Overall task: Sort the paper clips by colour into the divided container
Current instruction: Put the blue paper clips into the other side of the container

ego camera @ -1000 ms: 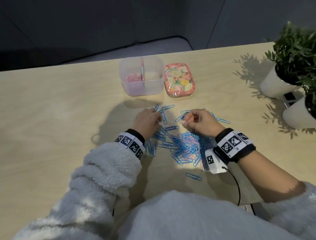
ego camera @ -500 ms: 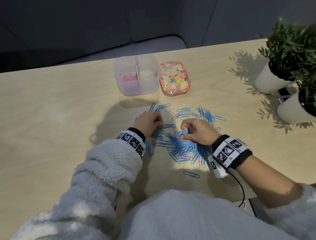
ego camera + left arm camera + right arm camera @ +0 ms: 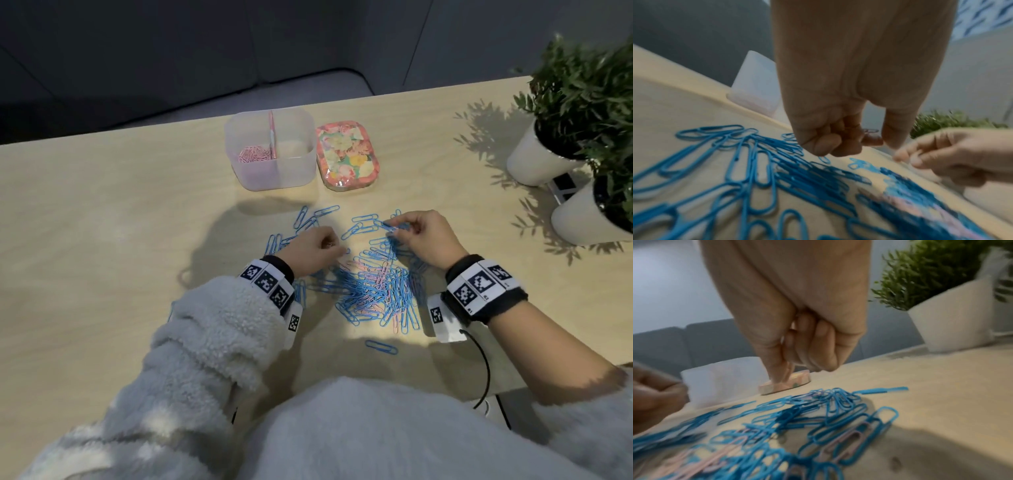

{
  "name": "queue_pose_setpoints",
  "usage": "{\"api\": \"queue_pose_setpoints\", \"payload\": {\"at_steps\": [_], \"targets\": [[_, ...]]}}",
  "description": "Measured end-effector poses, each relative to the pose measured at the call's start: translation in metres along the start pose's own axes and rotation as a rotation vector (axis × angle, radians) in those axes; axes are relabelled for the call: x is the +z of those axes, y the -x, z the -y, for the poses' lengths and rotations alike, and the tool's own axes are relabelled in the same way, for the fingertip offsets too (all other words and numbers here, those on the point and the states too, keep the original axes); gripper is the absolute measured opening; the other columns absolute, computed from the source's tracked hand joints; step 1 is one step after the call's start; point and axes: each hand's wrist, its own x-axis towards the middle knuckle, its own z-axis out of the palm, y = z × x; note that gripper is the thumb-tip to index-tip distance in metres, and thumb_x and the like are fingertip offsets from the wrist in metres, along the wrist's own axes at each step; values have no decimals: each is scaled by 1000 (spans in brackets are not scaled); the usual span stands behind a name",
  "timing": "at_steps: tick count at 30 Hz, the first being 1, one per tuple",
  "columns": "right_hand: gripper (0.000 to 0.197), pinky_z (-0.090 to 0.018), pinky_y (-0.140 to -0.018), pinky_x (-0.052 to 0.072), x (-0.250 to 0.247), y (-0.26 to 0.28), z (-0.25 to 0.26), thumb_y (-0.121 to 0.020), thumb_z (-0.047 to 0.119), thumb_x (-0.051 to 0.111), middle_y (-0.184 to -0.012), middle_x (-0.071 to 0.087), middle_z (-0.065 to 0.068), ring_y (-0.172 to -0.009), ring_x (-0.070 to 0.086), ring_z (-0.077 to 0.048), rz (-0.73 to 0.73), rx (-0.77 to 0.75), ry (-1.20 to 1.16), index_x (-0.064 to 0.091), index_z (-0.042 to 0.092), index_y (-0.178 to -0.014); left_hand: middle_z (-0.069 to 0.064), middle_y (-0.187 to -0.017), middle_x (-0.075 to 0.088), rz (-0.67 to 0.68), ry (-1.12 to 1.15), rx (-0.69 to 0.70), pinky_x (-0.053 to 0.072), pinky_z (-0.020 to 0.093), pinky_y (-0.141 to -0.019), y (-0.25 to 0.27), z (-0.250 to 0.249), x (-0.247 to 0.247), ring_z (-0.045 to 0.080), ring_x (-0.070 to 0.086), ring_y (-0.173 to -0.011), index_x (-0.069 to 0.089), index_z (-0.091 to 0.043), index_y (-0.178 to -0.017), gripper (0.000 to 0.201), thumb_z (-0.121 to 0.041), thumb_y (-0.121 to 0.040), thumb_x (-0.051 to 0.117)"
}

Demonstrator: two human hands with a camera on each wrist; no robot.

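A heap of blue and pink paper clips (image 3: 375,289) lies mid-table, with loose blue ones spread toward the far side. The clear divided container (image 3: 301,161) stands beyond it, with pink clips (image 3: 255,155) in its left compartment. My left hand (image 3: 317,248) hovers at the heap's left edge, its fingers curled around pink clips (image 3: 870,131). My right hand (image 3: 399,229) is at the heap's far right, thumb and forefinger pinched together (image 3: 782,375) on what looks like a single clip whose colour I cannot make out.
A floral lid (image 3: 347,156) lies right of the container. Two white plant pots (image 3: 537,161) (image 3: 589,219) stand at the right edge. One blue clip (image 3: 381,346) lies alone near me. A black cable (image 3: 484,370) runs from my right wrist.
My right hand has lifted off the middle of the heap and moved toward its far right side. The left hand stays curled in nearly the same spot.
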Motion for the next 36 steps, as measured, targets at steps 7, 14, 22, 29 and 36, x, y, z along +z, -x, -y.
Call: {"api": "queue_pose_setpoints", "payload": {"at_steps": [7, 14, 22, 29, 36], "targets": [[12, -34, -74, 47, 34, 25, 33, -77, 32, 67, -82, 70, -4, -75, 56, -20, 262, -211, 307, 71, 28, -88, 13, -106, 61, 59, -462, 153, 41, 35, -84, -1, -1, 11, 29, 56, -100, 59, -9, -103, 18, -19, -89, 53], [13, -36, -72, 43, 47, 37, 41, -84, 24, 56, -98, 68, -11, -95, 61, -35, 208, -176, 589, 66, 18, -90, 14, -106, 56, 104, -529, 156, 41, 36, -86, 6, 8, 8, 29, 54, -99, 57, -6, -97, 16, -20, -89, 55], [27, -15, -57, 46, 15, 23, 24, -89, 2, 52, -66, 54, -2, -54, 54, 3, 71, -65, -136, 54, 14, -65, 6, -83, 63, 33, -75, 117, 40, 10, -56, -2, -4, -2, 10, 57, -68, 54, -11, -89, 4, -15, -89, 56], [27, -15, -36, 37, -31, 8, -7, -93, -1, 32, -59, 47, -3, -38, 44, -9, 33, 411, -1032, 55, 10, -83, -2, -65, 49, 117, 286, -15, 38, 9, -48, -27, -30, 16, 1, 51, -53, 59, -9, -86, 11, -12, -92, 51], [17, -23, -50, 41, -20, -5, -18, -87, 17, 58, -66, 56, -10, -53, 45, -16, -75, 226, -358, 61, 11, -71, -2, -69, 44, 142, -23, -22, 33, 27, -69, -41, -43, 39, 18, 44, -72, 39, -21, -60, 35, -32, -88, 56]]}}
